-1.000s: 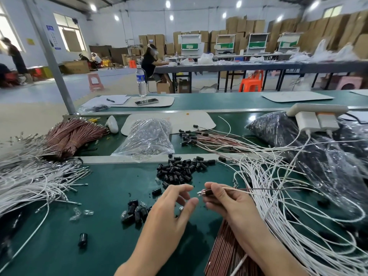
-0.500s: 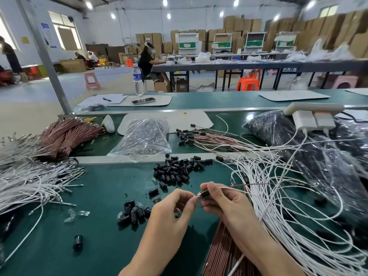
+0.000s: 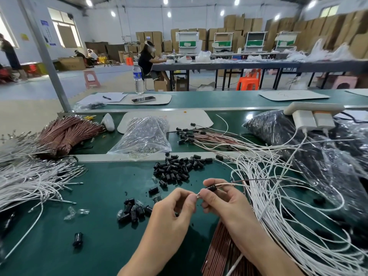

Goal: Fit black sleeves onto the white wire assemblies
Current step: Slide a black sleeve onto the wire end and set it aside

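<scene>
My right hand [image 3: 225, 202] pinches a black sleeve [image 3: 211, 188] threaded on a thin wire [image 3: 247, 181] that runs off to the right. My left hand [image 3: 175, 206] pinches the small clear tip [image 3: 197, 195] at that wire's end, fingertips meeting the right hand's. A heap of loose black sleeves [image 3: 177, 168] lies just beyond the hands, and a smaller cluster [image 3: 133, 210] sits to the left. White wire assemblies [image 3: 282, 206] spread in loops on the right; another white bundle [image 3: 25, 182] lies at the left.
Copper-brown wire bundles [image 3: 65, 132] lie at the far left and under my right forearm [image 3: 221, 253]. A clear bag [image 3: 145, 134] sits behind the sleeves, dark plastic bags [image 3: 310, 156] at the right. Finished sleeved wires [image 3: 201, 136] lie behind. A power strip [image 3: 312, 110] overhangs.
My left fingers have closed from a loose spread onto the wire's tip. Both hands stayed roughly in place while the black sleeve stayed in my right fingers.
</scene>
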A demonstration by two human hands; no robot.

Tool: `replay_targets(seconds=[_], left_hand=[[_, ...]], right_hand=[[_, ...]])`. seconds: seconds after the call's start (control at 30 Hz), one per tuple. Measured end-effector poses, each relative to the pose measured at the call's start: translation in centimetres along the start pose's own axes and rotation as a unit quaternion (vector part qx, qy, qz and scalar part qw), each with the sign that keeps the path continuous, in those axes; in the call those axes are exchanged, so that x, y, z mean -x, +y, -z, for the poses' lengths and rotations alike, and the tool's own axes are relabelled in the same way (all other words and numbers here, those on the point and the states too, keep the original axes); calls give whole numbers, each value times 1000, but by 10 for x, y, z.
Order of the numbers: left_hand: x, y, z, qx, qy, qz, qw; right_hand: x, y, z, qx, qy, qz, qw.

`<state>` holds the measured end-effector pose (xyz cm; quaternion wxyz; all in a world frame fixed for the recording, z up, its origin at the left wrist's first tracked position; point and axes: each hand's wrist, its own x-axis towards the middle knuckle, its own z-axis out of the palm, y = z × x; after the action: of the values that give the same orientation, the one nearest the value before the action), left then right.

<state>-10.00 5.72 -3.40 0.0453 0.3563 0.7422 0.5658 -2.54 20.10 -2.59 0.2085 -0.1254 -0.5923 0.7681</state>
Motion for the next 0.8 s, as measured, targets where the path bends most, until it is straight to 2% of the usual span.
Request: replay_targets(seconds=[0.5,0.8], left_hand=[[0,2,2,10,-2,29,1000],[1,-2,0,-17,-3,-4,1000]], right_hand=[[0,2,2,84,-3,18,996],[-1,3,1,83,3,15,996]])
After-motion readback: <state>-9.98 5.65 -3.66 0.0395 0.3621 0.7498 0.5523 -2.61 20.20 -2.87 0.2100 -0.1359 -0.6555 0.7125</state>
